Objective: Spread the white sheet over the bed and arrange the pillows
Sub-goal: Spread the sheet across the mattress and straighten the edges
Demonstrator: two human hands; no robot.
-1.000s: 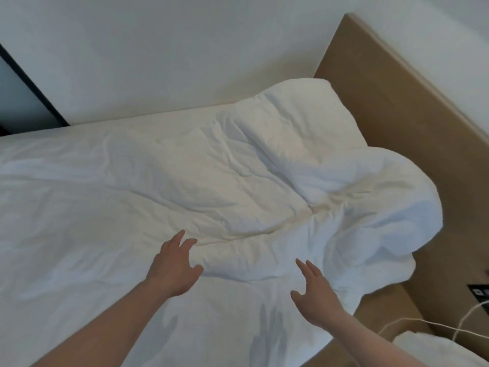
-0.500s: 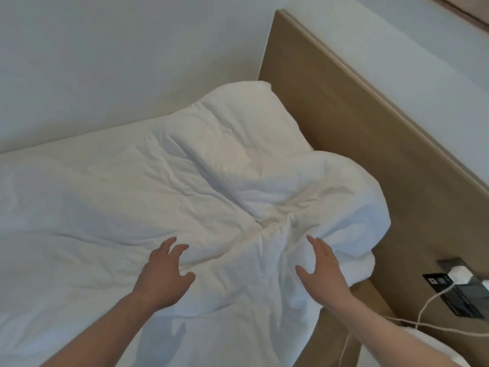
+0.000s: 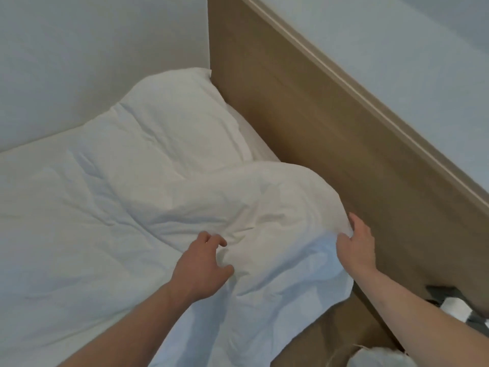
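Observation:
The white sheet covers the bed, wrinkled and draped over two raised mounds by the headboard. The far mound lies in the corner; the near mound bulges at the bed's near edge. My left hand rests on the sheet at the near mound's left side, fingers curled into the fabric. My right hand is at the mound's right edge, its fingers closed on the sheet's rim beside the headboard. Whatever lies under the sheet is hidden.
A tall wooden headboard runs diagonally along the right. White walls close the far side. A wooden bedside surface sits lower right, with a dark socket and white plug and a white object at the bottom edge.
Both hands moved forward and right onto the near mound. The left hand's fingers curled into the sheet, and the right hand took hold of its edge. The view swung right toward the headboard.

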